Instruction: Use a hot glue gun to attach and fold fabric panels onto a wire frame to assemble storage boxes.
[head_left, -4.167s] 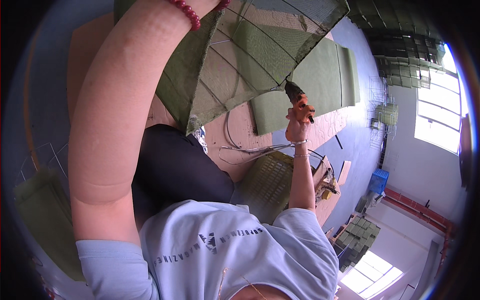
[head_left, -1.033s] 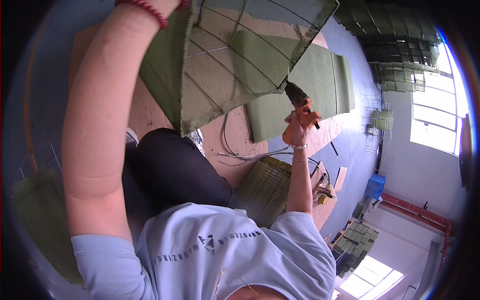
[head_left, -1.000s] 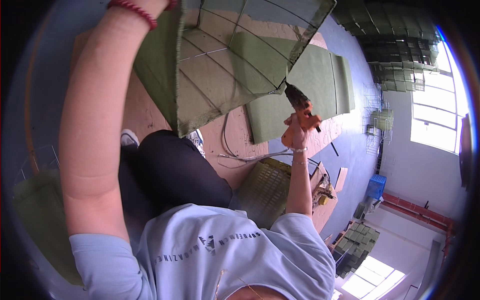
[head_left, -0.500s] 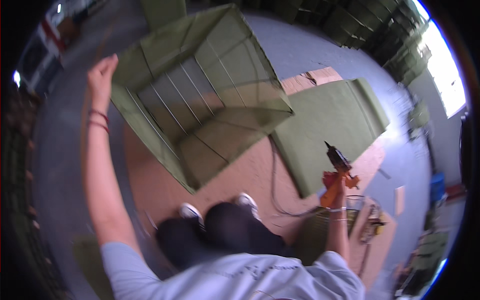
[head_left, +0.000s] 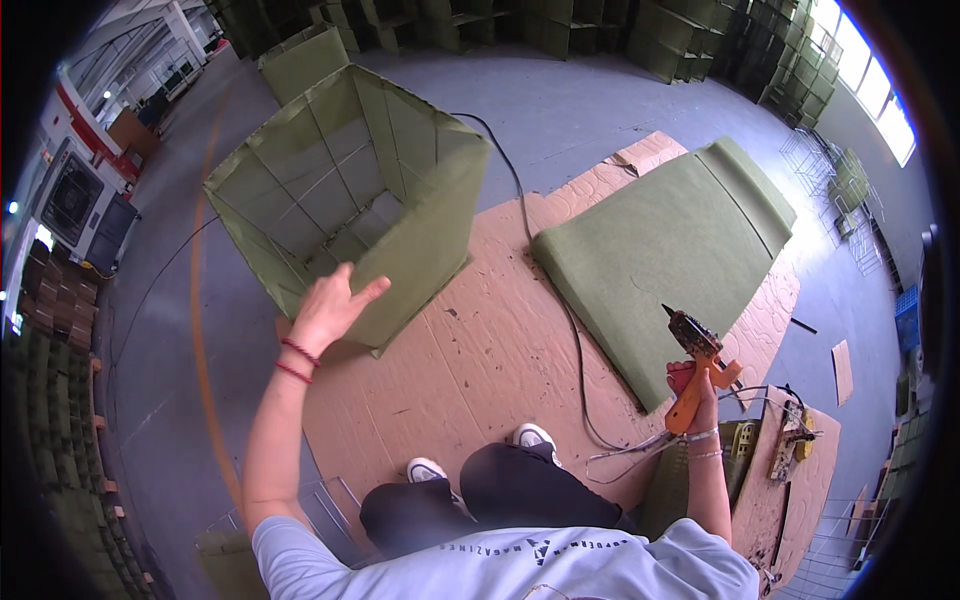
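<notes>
- Open-topped green fabric-covered wire-frame box (head_left: 345,200): stands on the grey concrete floor (head_left: 590,100) at 11 o'clock from the picture centre, its near corner overlapping the far edge of the flat brown cardboard sheets (head_left: 480,350); open side faces up, wire ribs visible on the inner walls
- Left hand (head_left: 325,310): at 9 o'clock from centre, fingers spread wide and extended, resting against the near outer wall of the box at its lower corner; nothing is gripped; two red bead bracelets (head_left: 296,361) sit on the wrist
- Right hand (head_left: 692,385): at 4 o'clock from centre, fingers wrapped tight around the handle of the orange hot-glue gun (head_left: 697,360); the dark nozzle points up toward 11 o'clock, clear of any surface
- Flat green fabric-covered panel (head_left: 665,250): lies on the cardboard at 2 o'clock, well apart from the box, just beyond the gun nozzle
- Black cable (head_left: 545,270): runs from the floor behind the box, across the cardboard along the panel's left edge, toward 5 o'clock
- White shoes (head_left: 480,455): planted on the cardboard at 6 o'clock
- Stacked green boxes (head_left: 560,25): line the far wall at 12 o'clock
</notes>
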